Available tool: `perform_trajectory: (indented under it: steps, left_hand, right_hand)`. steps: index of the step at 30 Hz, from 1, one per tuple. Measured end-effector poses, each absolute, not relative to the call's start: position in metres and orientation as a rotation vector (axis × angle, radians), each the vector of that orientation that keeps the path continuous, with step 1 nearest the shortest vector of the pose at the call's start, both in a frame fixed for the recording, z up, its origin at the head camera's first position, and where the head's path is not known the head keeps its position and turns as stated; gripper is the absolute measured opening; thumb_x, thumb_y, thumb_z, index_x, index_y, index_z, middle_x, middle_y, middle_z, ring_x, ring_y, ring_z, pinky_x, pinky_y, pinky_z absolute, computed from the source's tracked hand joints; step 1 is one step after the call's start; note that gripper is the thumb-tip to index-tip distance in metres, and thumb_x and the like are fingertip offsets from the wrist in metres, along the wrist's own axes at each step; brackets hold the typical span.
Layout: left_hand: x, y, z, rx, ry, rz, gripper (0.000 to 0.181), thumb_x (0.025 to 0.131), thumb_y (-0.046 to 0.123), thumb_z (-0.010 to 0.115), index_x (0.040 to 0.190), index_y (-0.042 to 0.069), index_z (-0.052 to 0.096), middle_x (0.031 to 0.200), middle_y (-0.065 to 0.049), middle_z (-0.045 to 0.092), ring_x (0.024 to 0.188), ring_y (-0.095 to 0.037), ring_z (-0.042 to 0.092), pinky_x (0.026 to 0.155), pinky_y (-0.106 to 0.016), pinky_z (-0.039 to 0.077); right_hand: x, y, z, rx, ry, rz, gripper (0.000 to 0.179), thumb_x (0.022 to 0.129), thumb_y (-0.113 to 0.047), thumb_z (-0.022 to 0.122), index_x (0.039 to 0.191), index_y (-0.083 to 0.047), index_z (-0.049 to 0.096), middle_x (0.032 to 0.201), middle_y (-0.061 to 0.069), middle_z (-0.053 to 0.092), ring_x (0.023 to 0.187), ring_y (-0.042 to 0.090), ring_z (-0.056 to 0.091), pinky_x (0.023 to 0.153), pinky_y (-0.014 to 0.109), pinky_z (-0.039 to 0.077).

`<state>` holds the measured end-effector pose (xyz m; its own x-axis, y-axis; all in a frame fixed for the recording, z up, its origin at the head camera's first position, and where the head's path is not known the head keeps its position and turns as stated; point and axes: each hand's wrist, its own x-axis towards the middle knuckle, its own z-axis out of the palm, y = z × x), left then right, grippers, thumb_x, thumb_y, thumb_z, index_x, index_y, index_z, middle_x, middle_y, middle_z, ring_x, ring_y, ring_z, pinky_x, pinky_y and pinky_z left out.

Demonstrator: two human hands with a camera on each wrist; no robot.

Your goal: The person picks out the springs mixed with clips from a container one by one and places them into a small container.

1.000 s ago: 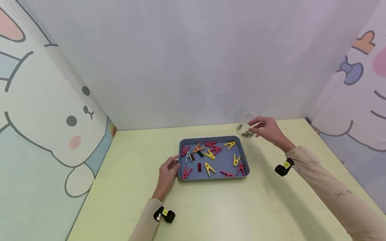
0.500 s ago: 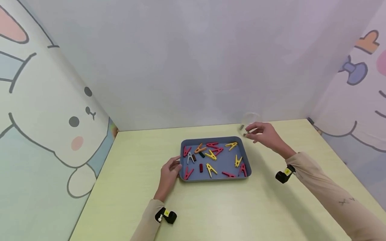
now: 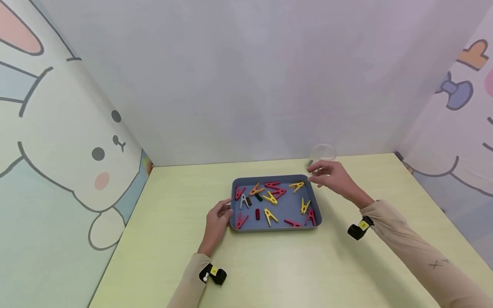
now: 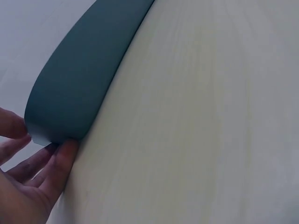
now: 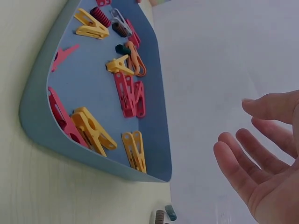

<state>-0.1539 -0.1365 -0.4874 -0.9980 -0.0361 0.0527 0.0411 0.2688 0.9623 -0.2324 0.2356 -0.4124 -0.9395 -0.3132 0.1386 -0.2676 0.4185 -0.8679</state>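
A blue-grey tray [image 3: 277,229] lies on the table, holding red, yellow, orange and grey clothespins. Small ribbed cylinders, such as a dark red one [image 5: 100,17], lie among them. My left hand [image 3: 217,218] grips the tray's left side; in the left wrist view its fingers are at the outer wall [image 4: 70,88]. Above the tray's right back corner is my right hand [image 3: 335,177], thumb and fingers apart with nothing visible between them. Just behind it stands a clear cup [image 3: 324,149], partly hidden by the hand.
Small ribbed pieces [image 5: 160,216] show near the cup in the right wrist view. The pale wooden table [image 3: 269,265] is bordered by a plain back wall [image 3: 246,107] and side walls with cartoon prints. Each forearm carries a small black camera [image 3: 360,229].
My right hand has moved from over the clear cup towards me and slightly left, nearer the tray's corner. My left hand keeps its place at the tray. The head view has shifted slightly.
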Motion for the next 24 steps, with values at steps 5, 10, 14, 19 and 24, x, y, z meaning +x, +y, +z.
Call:
perform_trajectory:
  steps: [5,10,14,19,24]
  left_hand:
    - [-0.149,-0.134,-0.480,0.014,-2.465,-1.821,0.035,0.092,0.004,0.056,0.127,0.003,0.058,0.114,-0.024,0.061,0.100,-0.032,0.062,0.069,-0.029,0.053]
    - [-0.149,-0.134,-0.480,0.016,-2.465,-1.796,0.035,0.092,0.003,0.056,0.127,0.003,0.059,0.114,-0.023,0.061,0.100,-0.029,0.062,0.076,-0.032,0.051]
    - [-0.152,-0.134,-0.486,0.034,-2.458,-1.793,0.034,0.092,0.003,0.056,0.126,0.004,0.060,0.112,-0.022,0.062,0.099,-0.026,0.062,0.076,-0.031,0.051]
    - [-0.156,-0.135,-0.491,0.038,-2.457,-1.805,0.034,0.092,0.003,0.057,0.126,0.004,0.060,0.112,-0.021,0.063,0.099,-0.026,0.062,0.073,-0.026,0.050]
    - [-0.165,-0.138,-0.509,0.062,-2.455,-1.825,0.034,0.093,0.006,0.058,0.126,0.011,0.061,0.113,-0.017,0.063,0.100,-0.024,0.062,0.076,-0.028,0.050]
  right_hand:
    - [-0.229,0.230,-0.417,-0.538,2.569,-1.590,0.031,0.084,-0.020,0.072,0.110,-0.004,0.065,0.110,0.019,0.061,0.089,0.021,0.064,0.070,0.043,0.055]
    - [-0.227,0.225,-0.421,-0.559,2.567,-1.591,0.034,0.084,-0.020,0.072,0.112,-0.001,0.064,0.112,0.021,0.061,0.090,0.021,0.064,0.069,0.043,0.054]
    - [-0.223,0.219,-0.420,-0.564,2.546,-1.598,0.029,0.085,-0.016,0.071,0.110,-0.003,0.065,0.111,0.021,0.061,0.091,0.025,0.064,0.069,0.040,0.054]
    - [-0.210,0.208,-0.408,-0.570,2.526,-1.598,0.023,0.086,-0.004,0.068,0.108,0.000,0.065,0.108,0.018,0.060,0.091,0.037,0.062,0.069,0.044,0.054]
    - [-0.202,0.201,-0.402,-0.587,2.493,-1.611,0.022,0.086,-0.001,0.066,0.108,0.003,0.064,0.108,0.020,0.058,0.092,0.039,0.061,0.071,0.047,0.054]
